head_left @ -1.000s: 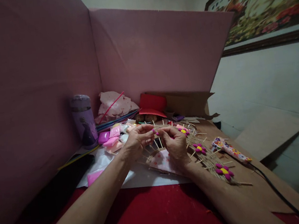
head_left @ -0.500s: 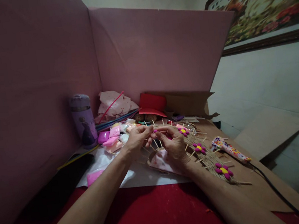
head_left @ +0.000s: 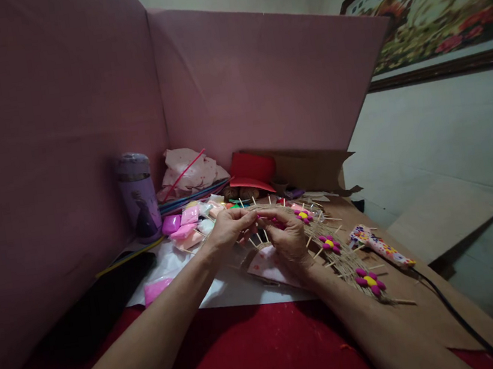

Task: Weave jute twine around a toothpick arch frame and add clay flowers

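Note:
My left hand (head_left: 229, 230) and my right hand (head_left: 286, 235) meet fingertip to fingertip over a woven stick-and-straw piece (head_left: 338, 260) with toothpicks poking out of its edge. Both hands pinch a small pink clay bit (head_left: 274, 222) between them. Pink clay flowers with yellow centres sit on the woven piece: one (head_left: 304, 215) by my right fingers, one (head_left: 329, 244) in the middle, one (head_left: 370, 281) nearest me. A floral cloth (head_left: 268, 262) lies under my right wrist.
A purple bottle (head_left: 139, 196) stands at the left by the pink partition (head_left: 255, 80). Packets of coloured clay (head_left: 183, 226) lie behind my left hand. A patterned glue gun (head_left: 378, 246) with a black cord (head_left: 454, 314) rests at right. A red foam piece (head_left: 251, 173) and a cardboard box (head_left: 312, 171) sit behind.
My fingertips have closed in together and dropped slightly toward the woven piece; the pinch on the pink bit has tightened. Nothing else has moved.

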Tool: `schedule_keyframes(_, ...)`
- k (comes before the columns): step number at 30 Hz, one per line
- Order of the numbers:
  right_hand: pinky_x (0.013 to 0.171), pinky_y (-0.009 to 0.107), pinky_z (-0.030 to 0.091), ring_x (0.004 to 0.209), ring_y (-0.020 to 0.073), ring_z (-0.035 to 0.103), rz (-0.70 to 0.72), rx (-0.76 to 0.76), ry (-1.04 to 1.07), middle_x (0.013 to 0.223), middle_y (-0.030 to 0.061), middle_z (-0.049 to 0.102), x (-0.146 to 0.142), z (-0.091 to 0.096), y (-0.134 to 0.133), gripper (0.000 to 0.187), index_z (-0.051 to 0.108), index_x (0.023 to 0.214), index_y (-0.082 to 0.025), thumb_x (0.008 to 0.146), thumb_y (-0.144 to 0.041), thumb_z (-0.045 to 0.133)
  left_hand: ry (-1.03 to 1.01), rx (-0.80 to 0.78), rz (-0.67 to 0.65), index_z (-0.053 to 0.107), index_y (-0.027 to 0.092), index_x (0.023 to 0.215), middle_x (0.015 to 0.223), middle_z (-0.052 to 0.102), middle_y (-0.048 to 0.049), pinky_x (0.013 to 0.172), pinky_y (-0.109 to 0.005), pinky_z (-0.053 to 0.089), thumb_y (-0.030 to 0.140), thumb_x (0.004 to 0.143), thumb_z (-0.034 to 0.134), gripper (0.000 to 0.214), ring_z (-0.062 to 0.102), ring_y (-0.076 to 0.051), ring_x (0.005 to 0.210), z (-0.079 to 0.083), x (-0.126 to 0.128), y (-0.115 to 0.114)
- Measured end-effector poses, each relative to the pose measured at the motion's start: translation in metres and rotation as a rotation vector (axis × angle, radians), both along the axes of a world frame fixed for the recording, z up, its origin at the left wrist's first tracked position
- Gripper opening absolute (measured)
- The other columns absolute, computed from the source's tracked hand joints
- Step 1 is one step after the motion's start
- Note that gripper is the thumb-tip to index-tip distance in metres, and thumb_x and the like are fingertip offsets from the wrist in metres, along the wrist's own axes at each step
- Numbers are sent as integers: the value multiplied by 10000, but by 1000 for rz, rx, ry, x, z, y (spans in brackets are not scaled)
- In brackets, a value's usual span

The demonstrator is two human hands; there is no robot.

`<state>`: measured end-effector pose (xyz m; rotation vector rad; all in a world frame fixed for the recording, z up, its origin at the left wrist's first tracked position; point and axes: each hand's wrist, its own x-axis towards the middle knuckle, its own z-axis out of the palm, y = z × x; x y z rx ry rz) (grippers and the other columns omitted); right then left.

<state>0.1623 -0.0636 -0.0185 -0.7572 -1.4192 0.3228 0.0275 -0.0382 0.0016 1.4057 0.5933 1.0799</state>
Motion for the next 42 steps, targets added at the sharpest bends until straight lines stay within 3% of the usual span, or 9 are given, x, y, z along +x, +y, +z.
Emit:
schedule_keyframes(11,694,309,481,737,165,617,-52,-38,-14,780,15,695,0,2,-3,79,699,802,-223,734,-207,662,-8,-26,9,582,108,590,498,537,13,356,-174,226,436,631,728,362,385,-28,365,0,0,-1)
schedule_keyframes(42,684,302,481,735,160,618,-16,-38,19,786,9,691,0,-1,-1,54,691,794,-223,752,-228,657,-44,-69,9,598,111,631,514,566,6,346,-179,232,446,625,724,359,392,-33,345,1,-1,-2)
